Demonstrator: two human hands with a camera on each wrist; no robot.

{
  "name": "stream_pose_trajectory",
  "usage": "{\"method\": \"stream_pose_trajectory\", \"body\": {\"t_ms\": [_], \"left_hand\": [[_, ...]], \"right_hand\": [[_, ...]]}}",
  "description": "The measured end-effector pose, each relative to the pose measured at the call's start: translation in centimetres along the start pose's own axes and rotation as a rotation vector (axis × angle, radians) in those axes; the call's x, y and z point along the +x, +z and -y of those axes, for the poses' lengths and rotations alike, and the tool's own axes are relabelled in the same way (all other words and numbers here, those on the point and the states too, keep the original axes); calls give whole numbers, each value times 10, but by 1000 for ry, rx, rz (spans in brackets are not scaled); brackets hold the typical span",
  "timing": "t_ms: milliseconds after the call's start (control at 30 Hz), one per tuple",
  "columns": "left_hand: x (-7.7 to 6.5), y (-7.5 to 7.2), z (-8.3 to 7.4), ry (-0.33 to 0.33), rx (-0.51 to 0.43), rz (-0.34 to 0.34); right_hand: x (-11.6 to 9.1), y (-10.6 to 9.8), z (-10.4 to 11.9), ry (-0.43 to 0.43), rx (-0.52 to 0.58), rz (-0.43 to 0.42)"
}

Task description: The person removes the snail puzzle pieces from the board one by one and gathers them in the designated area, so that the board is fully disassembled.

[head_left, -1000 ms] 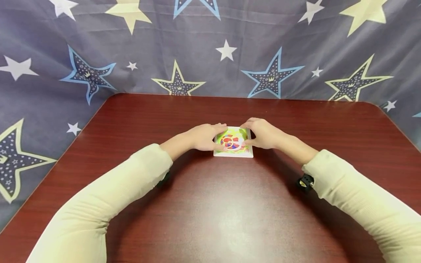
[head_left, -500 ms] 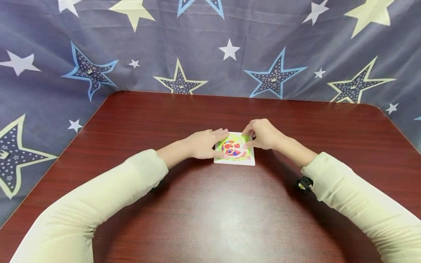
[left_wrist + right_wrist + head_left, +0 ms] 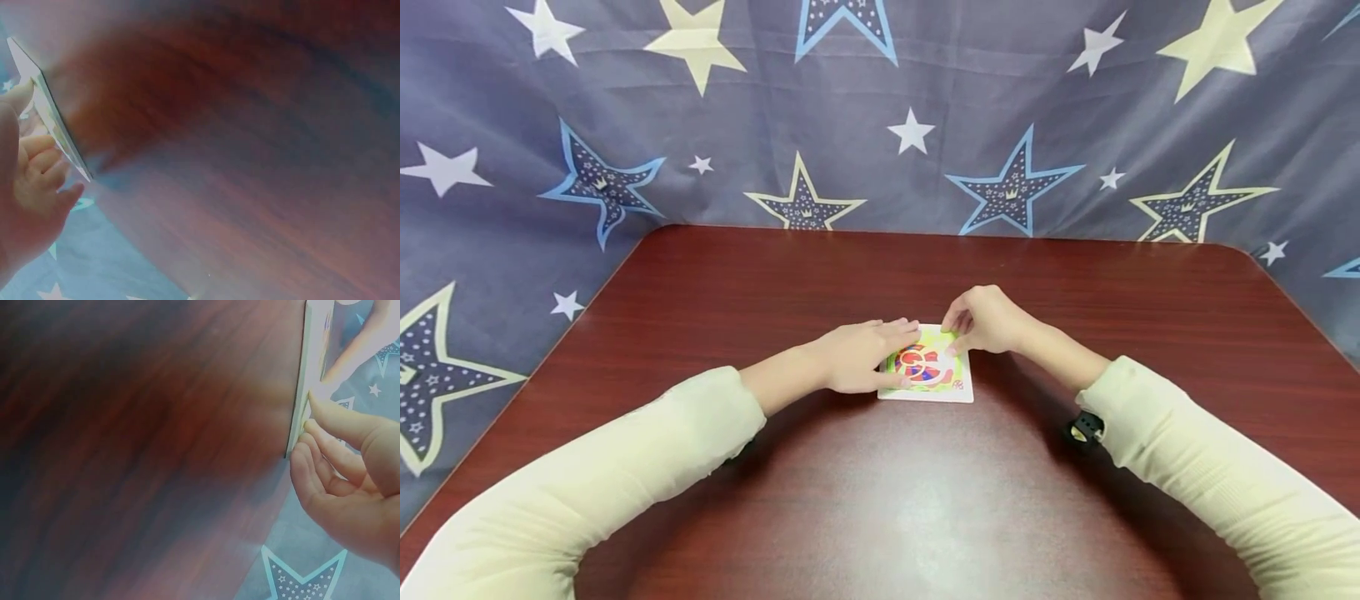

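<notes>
A flat square board (image 3: 925, 395) with a white border and a bright yellow-green, red and blue picture lies on the table. My left hand (image 3: 854, 357) rests on its left side, fingers straight, thumb (image 3: 891, 381) spread over the lower part. At the upper right, my right hand (image 3: 987, 318) touches the board with the thumb and index fingertips, a small gap between them. In the right wrist view the fingers (image 3: 312, 469) are curled beside the board's edge (image 3: 300, 403). Whether they pinch anything is unclear. The left wrist view shows the board's thin edge (image 3: 59, 125) past the left hand.
The dark reddish-brown table (image 3: 760, 287) extends around the board, with glare on its front part. Behind it hangs a grey cloth (image 3: 850, 100) with stars. A black device (image 3: 1085, 427) sits under the right cuff.
The board has slid a little toward me, with the left hand on it. The right hand's fingers have curled more and sit nearer the board's upper right.
</notes>
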State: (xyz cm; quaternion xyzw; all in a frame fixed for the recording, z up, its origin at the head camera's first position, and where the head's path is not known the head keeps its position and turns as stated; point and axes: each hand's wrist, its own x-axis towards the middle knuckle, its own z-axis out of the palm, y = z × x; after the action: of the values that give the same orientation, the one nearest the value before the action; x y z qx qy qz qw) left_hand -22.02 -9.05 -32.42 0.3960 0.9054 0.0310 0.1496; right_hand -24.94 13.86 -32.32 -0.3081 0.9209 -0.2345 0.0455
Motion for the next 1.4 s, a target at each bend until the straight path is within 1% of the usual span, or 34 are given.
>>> {"method": "stream_pose_trajectory", "body": {"t_ms": [100,200,467,633,733,933,1133,1267,1400], "left_hand": [[-2,4,-2,41,-17,-9],[-3,8,-3,61,-27,-13],[-4,11,-3,65,-65,-10],[-4,9,-5,58,-55,-3],[-4,8,-5,51,-51,1],[-6,8,-4,57,-51,-7],[-5,10,-4,61,-46,-14],[-6,9,-5,54,-47,-9],[-7,8,-5,48,-37,-6]], "right_hand": [[0,1,2,35,13,21],[2,1,3,59,9,45],[7,-2,0,108,-1,115],[8,-4,0,104,-30,153],[8,-4,4,82,-56,143],[5,-3,11,45,-88,67],[3,-2,16,29,-103,21],[2,-1,17,15,-108,1],[3,-3,17,17,-121,8]]}}
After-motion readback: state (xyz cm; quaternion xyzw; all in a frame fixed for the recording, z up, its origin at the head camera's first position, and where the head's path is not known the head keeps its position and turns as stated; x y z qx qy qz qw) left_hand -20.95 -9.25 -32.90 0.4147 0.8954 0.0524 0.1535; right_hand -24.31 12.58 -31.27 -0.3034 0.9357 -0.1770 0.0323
